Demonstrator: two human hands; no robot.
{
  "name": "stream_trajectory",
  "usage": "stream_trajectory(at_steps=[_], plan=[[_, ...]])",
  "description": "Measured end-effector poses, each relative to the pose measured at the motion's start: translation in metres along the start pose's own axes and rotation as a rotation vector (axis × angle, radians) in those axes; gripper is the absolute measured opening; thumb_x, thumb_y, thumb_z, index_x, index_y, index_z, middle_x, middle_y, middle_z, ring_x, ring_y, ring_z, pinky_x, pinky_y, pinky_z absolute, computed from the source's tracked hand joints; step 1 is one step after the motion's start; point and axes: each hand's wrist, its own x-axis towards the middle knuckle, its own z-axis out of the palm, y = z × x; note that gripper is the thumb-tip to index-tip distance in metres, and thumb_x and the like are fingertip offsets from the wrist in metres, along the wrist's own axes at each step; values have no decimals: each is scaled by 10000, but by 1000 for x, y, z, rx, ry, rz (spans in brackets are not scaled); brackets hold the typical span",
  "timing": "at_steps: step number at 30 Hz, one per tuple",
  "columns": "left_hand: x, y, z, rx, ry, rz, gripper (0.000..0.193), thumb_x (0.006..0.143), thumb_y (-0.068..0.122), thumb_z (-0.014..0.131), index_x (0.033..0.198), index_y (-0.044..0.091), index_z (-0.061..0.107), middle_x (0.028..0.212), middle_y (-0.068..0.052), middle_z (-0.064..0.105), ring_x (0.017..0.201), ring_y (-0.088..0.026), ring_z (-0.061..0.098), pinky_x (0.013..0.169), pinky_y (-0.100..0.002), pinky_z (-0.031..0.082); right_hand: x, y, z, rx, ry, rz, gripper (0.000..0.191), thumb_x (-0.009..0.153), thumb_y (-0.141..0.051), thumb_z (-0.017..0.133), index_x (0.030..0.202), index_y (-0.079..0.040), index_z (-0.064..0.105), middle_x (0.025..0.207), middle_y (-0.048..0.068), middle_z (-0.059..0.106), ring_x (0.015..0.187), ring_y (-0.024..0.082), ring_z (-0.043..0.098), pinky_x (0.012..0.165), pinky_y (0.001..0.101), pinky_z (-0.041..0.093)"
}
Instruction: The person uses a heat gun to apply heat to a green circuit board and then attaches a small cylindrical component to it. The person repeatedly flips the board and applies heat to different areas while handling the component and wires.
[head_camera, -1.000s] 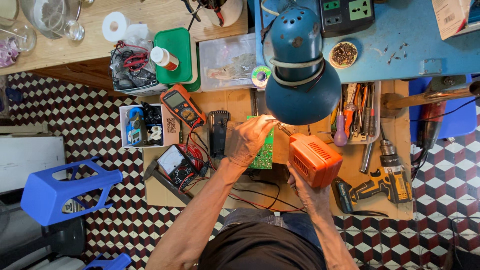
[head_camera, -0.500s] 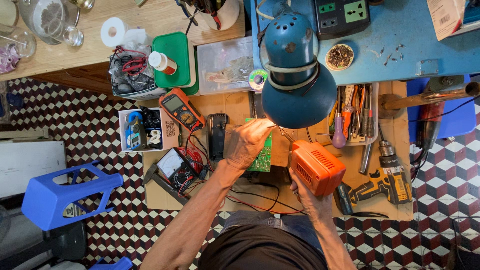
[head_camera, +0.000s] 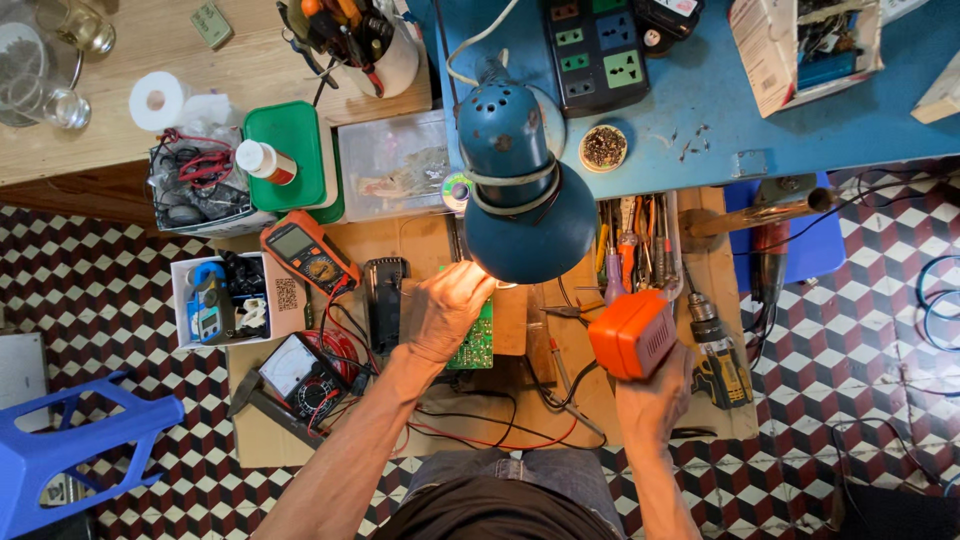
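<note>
Left hand (head_camera: 447, 312) first: we are resting it on the green board (head_camera: 472, 345), fingers curled over its upper edge under the lamp (head_camera: 525, 205); whether they are truly pinching it we cannot tell. We are closing the right hand (head_camera: 655, 385) around an orange box (head_camera: 632, 335), lifted just right of the board. The board is lying on the wooden bench, directly beneath the left hand and nearer to it than to the right, its long axis running away from us. Left of it we are seeing a black pack (head_camera: 385, 300), an orange meter (head_camera: 308, 253) and a second meter (head_camera: 300, 375); a drill (head_camera: 718, 360) lies right.
</note>
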Motion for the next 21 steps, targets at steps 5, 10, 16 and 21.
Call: stream_trajectory(at_steps=[5, 10, 16, 21], plan=[[5, 5, 3, -119, 82, -91, 81, 874, 106, 712, 920, 72, 654, 832, -84, 632, 813, -267, 656, 701, -382, 533, 46, -5, 15, -193, 3, 260, 465, 874, -190, 755, 1249, -35, 528, 1230, 194, 544, 1100, 457, 579, 864, 559, 465], [6, 9, 4, -154, 86, -160, 83, 880, 104, 730, 903, 68, 659, 833, -80, 650, 816, -261, 667, 691, -375, 540, 68, 1, 27, -151, 3, 494, 526, 833, -189, 744, 1282, -52, 506, 1283, 189, 495, 1074, 458, 587, 871, 586, 464], [5, 11, 7, -144, 140, -133, 117, 883, 73, 728, 1000, 82, 718, 961, -100, 722, 935, -278, 706, 759, -375, 580, 75, 6, 38, -59, 159, 300, 630, 814, -133, 724, 1361, 16, 450, 1265, 249, 469, 1169, 468, 520, 926, 575, 442], [1, 8, 6, -130, 149, -87, 205, 893, 40, 708, 1093, 83, 714, 1051, -101, 729, 1025, -291, 718, 807, -383, 587, 54, -20, 19, -119, 90, 125, 701, 872, -129, 758, 1456, 52, 415, 1337, 275, 474, 1214, 459, 510, 987, 554, 444]])
